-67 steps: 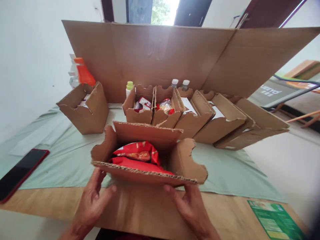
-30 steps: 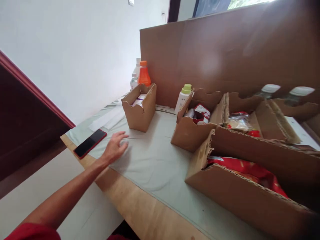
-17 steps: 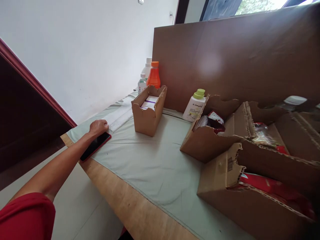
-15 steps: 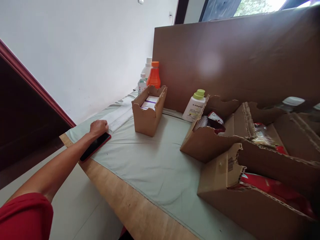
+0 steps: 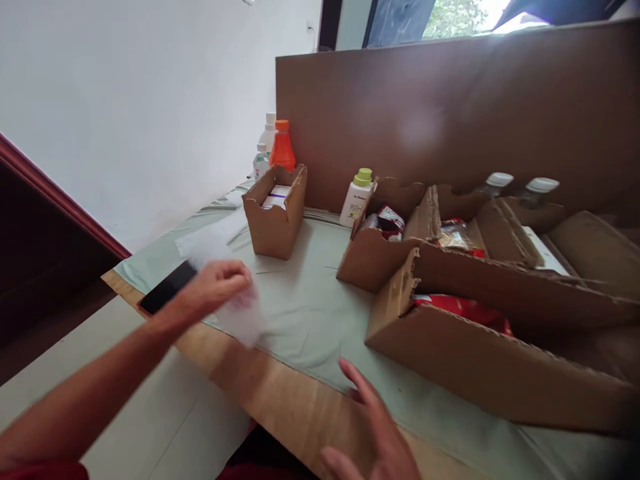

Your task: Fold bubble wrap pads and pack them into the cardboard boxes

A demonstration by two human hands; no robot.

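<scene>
And there's the translucent plastic wrap (image 5: pixel 243 320), blurred, above the left side of the table (image 5: pixel 295 393), your left hand (image 5: pixel 223 283) clamped on it! Your forearm partly covers the phone (image 5: pixel 169 287). Your right hand (image 5: pixel 367 427), well apart, fingers spread, is over the near edge. To its right, 1 long cardboard box (image 5: pixel 465 363) holds red packaging (image 5: pixel 465 310).
</scene>
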